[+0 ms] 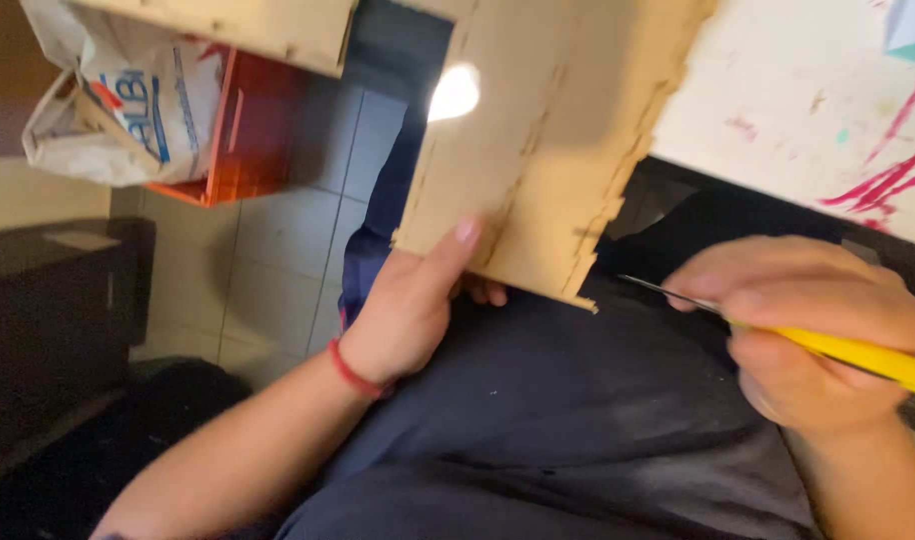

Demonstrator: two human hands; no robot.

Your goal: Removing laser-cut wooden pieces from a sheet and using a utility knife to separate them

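The left hand point(408, 315) gripped the near corner of the board point(538, 150), thumb on top, holding it over the lap. The right hand point(808, 335) was closed round a yellow knife point(778, 335), right of the board. Its blade pointed left toward the board's jagged right edge; trimming looked unfinished. The board ran away from the person.

Craft workshop: paint-stained tabletop point(778, 110), laser-cut wood panel point(538, 150).

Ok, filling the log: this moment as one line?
left hand: holds wooden panel | right hand: holds yellow-handled tool | tip beside panel's jagged edge
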